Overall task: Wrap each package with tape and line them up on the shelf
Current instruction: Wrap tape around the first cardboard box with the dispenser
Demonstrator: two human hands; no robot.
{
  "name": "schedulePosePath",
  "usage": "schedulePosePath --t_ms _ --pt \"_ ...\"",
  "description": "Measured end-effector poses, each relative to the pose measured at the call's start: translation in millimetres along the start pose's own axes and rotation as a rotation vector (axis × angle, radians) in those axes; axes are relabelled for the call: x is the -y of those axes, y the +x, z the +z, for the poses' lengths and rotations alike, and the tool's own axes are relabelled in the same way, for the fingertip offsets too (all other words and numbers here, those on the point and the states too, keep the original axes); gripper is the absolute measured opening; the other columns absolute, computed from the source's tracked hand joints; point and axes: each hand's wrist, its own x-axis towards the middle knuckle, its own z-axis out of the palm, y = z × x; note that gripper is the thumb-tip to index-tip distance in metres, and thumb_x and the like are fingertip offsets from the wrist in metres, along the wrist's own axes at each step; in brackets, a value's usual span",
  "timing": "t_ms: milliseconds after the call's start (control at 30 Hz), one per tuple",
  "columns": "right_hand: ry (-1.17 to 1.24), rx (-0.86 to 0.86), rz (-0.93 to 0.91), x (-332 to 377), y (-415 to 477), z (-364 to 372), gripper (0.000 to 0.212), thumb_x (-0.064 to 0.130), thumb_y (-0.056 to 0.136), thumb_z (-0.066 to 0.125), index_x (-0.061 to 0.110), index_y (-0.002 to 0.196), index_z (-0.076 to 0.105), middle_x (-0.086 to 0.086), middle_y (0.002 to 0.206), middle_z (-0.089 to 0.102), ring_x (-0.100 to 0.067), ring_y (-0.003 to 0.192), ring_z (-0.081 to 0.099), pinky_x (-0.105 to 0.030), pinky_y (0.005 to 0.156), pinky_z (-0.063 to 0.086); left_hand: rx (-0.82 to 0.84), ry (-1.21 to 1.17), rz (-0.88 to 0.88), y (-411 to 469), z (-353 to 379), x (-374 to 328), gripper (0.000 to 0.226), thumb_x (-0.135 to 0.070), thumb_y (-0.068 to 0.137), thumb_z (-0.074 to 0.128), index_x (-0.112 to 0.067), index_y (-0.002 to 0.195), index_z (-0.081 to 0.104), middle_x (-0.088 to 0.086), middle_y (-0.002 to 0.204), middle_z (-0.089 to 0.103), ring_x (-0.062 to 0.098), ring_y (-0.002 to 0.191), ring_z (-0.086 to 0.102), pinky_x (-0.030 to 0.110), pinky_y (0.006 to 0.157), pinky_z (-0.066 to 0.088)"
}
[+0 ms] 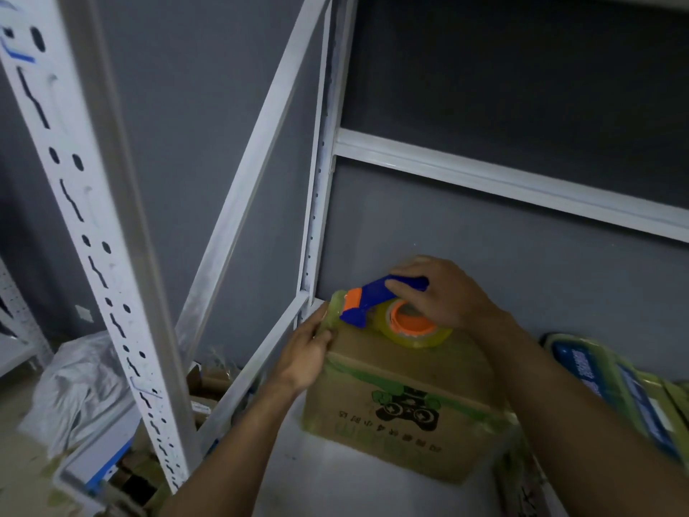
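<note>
The cardboard box (402, 397) sits on the white shelf (335, 479), far left. The right hand (443, 296) grasps the tape dispenser (376, 300) resting on the box top; the left hand (305, 352) pinches the tape strip (333, 307) at the far-left corner. 1 taped package (615, 375) lies to the right. If the pinch slips, the strip could fold onto itself and wrinkle.
</note>
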Motion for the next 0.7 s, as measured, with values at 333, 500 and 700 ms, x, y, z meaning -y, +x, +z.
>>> schedulePosePath --t_ms 333,500,700 --pt "0.367 0.170 0.072 0 -11 -2 0.046 0.067 0.083 0.070 0.051 0.125 0.062 0.034 0.113 0.067 0.009 0.104 0.066 -0.022 0.089 0.054 -0.079 0.207 0.049 1 -20 3 0.052 -0.040 0.088 0.035 -0.074 0.125 0.049 -0.040 0.133 0.054 -0.010 0.125 0.050 0.032 0.114 0.039" --pt "0.459 0.146 0.070 1 -20 3 0.042 0.067 0.083 0.070 0.048 0.119 0.060 0.020 0.111 0.071 -0.006 0.098 0.072 -0.036 0.088 0.059 -0.108 0.153 0.102 0 -18 9 0.050 -0.033 0.095 0.037 -0.073 0.122 0.051 -0.036 0.128 0.060 -0.007 0.124 0.054 0.034 0.113 0.042" --pt "0.389 0.103 0.100 9 -21 4 0.039 0.066 0.090 0.062 0.051 0.126 0.060 0.024 0.117 0.067 0.006 0.102 0.066 -0.026 0.090 0.054 -0.152 0.135 0.095 1 -14 14 0.047 -0.036 0.094 0.036 -0.070 0.122 0.053 -0.033 0.123 0.064 -0.005 0.120 0.058 0.035 0.111 0.045"
